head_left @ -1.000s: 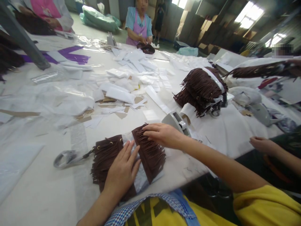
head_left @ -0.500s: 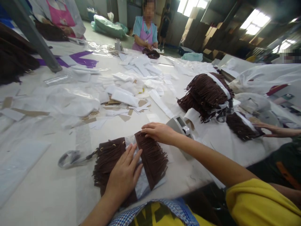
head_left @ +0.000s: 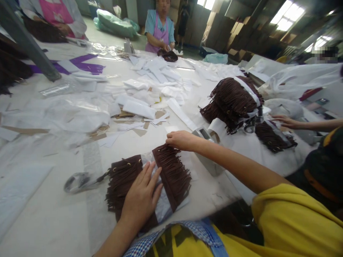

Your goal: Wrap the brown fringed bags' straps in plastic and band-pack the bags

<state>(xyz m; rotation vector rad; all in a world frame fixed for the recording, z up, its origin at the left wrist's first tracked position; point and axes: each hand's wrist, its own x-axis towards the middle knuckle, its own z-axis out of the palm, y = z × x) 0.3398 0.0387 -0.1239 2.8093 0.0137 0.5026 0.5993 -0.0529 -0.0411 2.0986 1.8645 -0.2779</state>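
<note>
A brown fringed bag (head_left: pixel 121 182) lies on the white table (head_left: pixel 50 217) in front of me, with a clear plastic sheet (head_left: pixel 163 207) folded between its two fringed halves. My left hand (head_left: pixel 140 200) lies flat on the bag's left half, fingers stretched out. My right hand (head_left: pixel 180 140) is curled at the top corner of the right fringed flap (head_left: pixel 173 175), pinching its edge. A silver strap fitting (head_left: pixel 76 182) trails off the bag's left side.
A tape dispenser (head_left: pixel 205 137) stands just right of my right hand. A pile of brown fringed bags (head_left: pixel 232 101) lies farther right, where another person's hand (head_left: pixel 285 122) rests on one. White papers, plastic bags and cardboard scraps cover the middle. People work at the far side.
My right hand has moved up to the flap's top corner and closed on it. The neighbour's hand has slid left along the bag it laid down.
</note>
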